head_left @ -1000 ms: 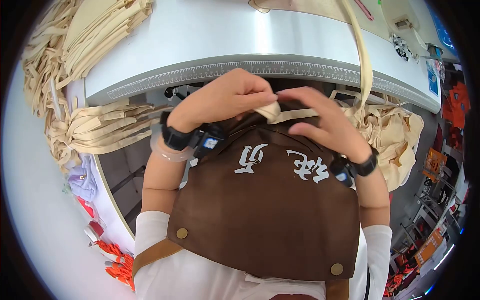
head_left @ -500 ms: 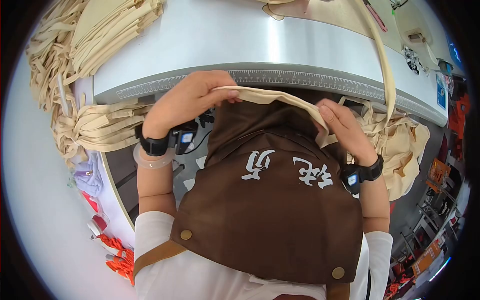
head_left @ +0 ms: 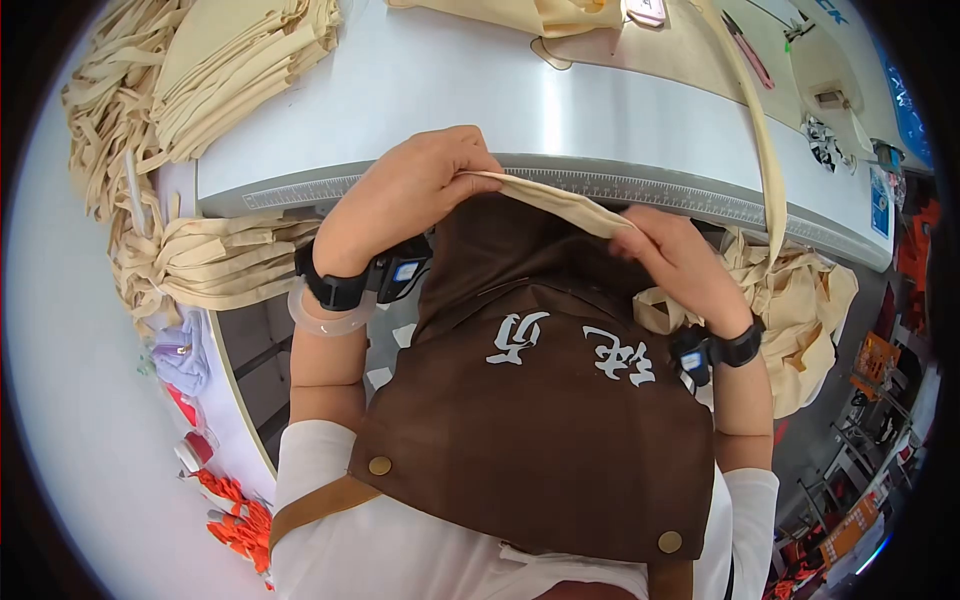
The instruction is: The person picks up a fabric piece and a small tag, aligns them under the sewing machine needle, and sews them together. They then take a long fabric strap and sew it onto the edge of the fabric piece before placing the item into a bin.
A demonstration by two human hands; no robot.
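Note:
A narrow cream fabric strip [head_left: 560, 205] is stretched between my hands, just in front of the table's near edge. My left hand [head_left: 425, 180] pinches its left end between thumb and fingers. At the lower right end, my right hand [head_left: 680, 255] has its fingers closed on the strip, the fingertips a little blurred. A loop of cream cloth [head_left: 658, 312] hangs below the right hand. Beneath the strip lies the brown apron [head_left: 540, 430] that I wear, with white lettering.
A white table [head_left: 450, 110] has a ruler [head_left: 620, 188] along its near edge. Folded cream fabric [head_left: 245, 70] is stacked at the upper left, with bundled strips [head_left: 225, 262] below. More cream cloth [head_left: 805, 340] hangs at right. Pink-handled snips [head_left: 752, 60] lie at upper right.
My right hand has moved left and slightly up along the strip, which now runs straighter and shows a shorter span. My left hand has shifted slightly right.

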